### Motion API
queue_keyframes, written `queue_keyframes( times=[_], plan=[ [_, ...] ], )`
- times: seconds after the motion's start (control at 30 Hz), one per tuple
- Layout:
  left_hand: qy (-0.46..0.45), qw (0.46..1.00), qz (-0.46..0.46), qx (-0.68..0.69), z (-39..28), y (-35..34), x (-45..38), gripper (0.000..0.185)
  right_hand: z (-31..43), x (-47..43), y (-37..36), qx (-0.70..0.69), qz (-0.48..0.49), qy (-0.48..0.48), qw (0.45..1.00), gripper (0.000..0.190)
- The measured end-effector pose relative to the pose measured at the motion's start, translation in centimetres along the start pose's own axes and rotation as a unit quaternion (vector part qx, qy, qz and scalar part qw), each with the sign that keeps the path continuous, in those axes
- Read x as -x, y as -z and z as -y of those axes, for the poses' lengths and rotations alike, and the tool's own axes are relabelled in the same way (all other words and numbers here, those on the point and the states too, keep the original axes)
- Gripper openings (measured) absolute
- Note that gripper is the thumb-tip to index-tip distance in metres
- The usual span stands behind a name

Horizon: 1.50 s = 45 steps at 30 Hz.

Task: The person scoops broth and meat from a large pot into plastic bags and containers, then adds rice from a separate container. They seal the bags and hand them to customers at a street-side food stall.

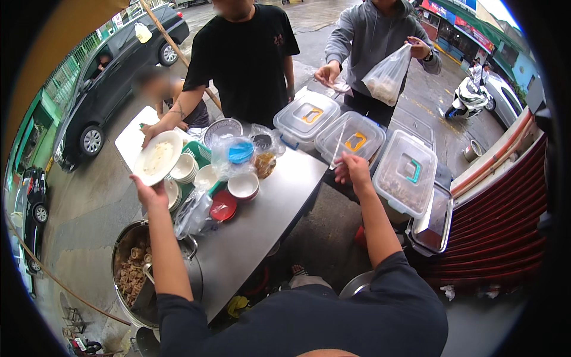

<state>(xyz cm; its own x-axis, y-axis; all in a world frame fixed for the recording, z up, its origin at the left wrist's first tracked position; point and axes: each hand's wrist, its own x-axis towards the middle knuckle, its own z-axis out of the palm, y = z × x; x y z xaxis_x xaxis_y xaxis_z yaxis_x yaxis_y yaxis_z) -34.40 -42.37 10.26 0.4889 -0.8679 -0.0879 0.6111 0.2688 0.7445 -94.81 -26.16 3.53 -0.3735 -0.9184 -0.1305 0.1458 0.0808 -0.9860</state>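
Observation:
My left hand (pixel 151 195) grips the near edge of a white oval plate (pixel 157 159) with some pale food or residue on it. A person in a black T-shirt has a hand (pixel 155 132) on the plate's far edge. My right hand (pixel 354 173) is half closed over the gap beside the lidded bins, its fingertips at a thin clear plastic piece (pixel 340 143) that rises in front of a lid. Under my left forearm stands a large metal pot (pixel 119 241) of cooked meat chunks (pixel 130 276), with a metal ladle (pixel 148 271) in it.
White bowls (pixel 184 167), a green basket (pixel 196 152), a red bowl (pixel 223 205) and plastic bags (pixel 194 214) crowd the steel table (pixel 263 218). Several lidded plastic bins (pixel 403 174) line the right. A person in a grey hoodie holds a filled plastic bag (pixel 387 80).

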Motion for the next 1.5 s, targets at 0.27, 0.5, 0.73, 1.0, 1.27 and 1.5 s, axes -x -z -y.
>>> queue_keyframes(
  times=[0.27, 0.5, 0.73, 1.0, 1.27, 1.5],
  plan=[
    [-0.023, 0.999, 0.026, -0.009, -5.1, 1.3, 6.3, 0.077, 9.3, -15.9, 3.3, -0.112, -0.191, -0.063, 0.973, 0.079],
    [-0.053, 0.998, 0.009, -0.040, -10.0, 4.6, 14.2, 0.077, 7.7, -19.1, 6.6, -0.050, -0.235, 0.000, 0.971, 0.033],
    [-0.052, 0.997, 0.015, -0.051, -14.3, 10.0, 21.1, 0.081, 5.7, -17.9, 12.0, 0.004, -0.282, 0.151, 0.947, 0.025],
    [-0.039, 0.999, -0.016, -0.027, -17.8, 15.6, 26.5, 0.084, 7.6, -4.7, 11.8, 0.106, -0.293, 0.265, 0.913, 0.060],
    [0.001, 1.000, -0.011, -0.002, -21.8, 22.1, 28.0, 0.079, 5.2, 8.3, 5.3, 0.172, -0.123, 0.298, 0.931, 0.019],
    [-0.003, 0.999, 0.054, 0.010, -25.2, 28.5, 32.2, 0.091, 0.5, 14.7, -13.1, -0.093, 0.165, 0.197, 0.962, 0.030]
  ],
)
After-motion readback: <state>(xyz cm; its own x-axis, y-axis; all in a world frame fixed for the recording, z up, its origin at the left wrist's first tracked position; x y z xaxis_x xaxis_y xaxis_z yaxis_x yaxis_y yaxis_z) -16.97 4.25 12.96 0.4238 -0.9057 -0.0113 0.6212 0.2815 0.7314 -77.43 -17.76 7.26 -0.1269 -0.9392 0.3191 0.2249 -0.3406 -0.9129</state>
